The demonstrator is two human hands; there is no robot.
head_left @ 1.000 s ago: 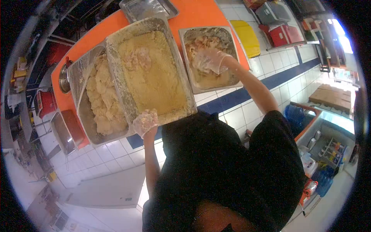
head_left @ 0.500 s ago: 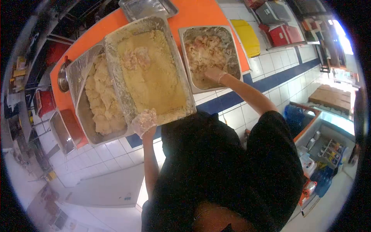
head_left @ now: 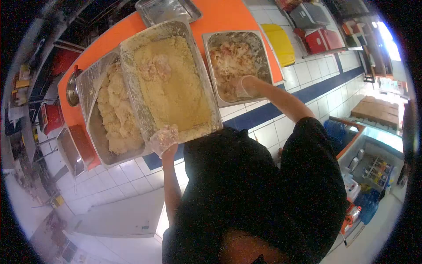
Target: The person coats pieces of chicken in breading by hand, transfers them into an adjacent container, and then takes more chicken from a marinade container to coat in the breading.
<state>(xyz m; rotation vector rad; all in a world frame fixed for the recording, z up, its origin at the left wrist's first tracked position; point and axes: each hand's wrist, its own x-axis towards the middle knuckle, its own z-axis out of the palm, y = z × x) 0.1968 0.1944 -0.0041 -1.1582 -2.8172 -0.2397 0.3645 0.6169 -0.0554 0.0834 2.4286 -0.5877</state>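
Note:
My left hand (head_left: 164,140), in a clear glove crusted with crumbly pale coating, hovers at or rests on the near-left corner of a large metal tray (head_left: 203,133). Its fingers look bent, but the coating blurs their outline. Inside that tray lies a yellowish flour-like breading (head_left: 180,99), with a few coated raw meat pieces (head_left: 156,68) towards the far side. My right hand (head_left: 247,86), also gloved, reaches into a smaller metal pan (head_left: 266,72) of wet raw meat pieces (head_left: 233,59). Its fingertips are down in the meat and hidden.
Left of the breading tray, a plastic-covered metal tray (head_left: 99,143) holds pale breaded pieces (head_left: 118,116). The trays stand on an orange table (head_left: 220,15). A shallow metal tray (head_left: 169,9) lies at the back, a metal bowl (head_left: 72,90) at the left. Beyond the right edge is a yellow bin (head_left: 279,44).
My right hand has turned at the wrist and its fingers now point down into the meat near the pan's near side. My left hand stays almost in place.

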